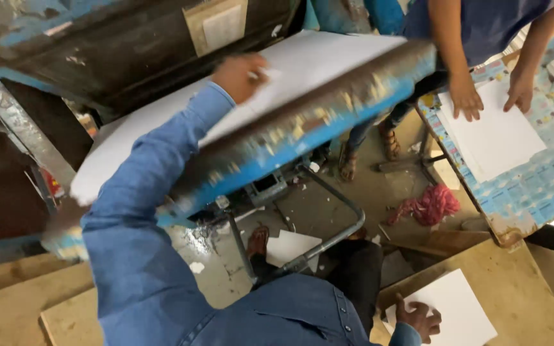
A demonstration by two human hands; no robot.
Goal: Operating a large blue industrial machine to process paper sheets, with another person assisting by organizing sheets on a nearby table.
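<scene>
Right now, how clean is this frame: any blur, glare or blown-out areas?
Head view: motion blur smears the left hand and the blue machine edge; the large white sheet is nearly blown out, with little surface detail; the right hand on a white sheet is sharper; the upper left corner is dim.

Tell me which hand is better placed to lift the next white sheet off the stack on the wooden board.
Probably the right hand: it already rests on the white sheet stack on the wooden board. The left hand is stretched out onto the large white sheet on the blue press.
</scene>
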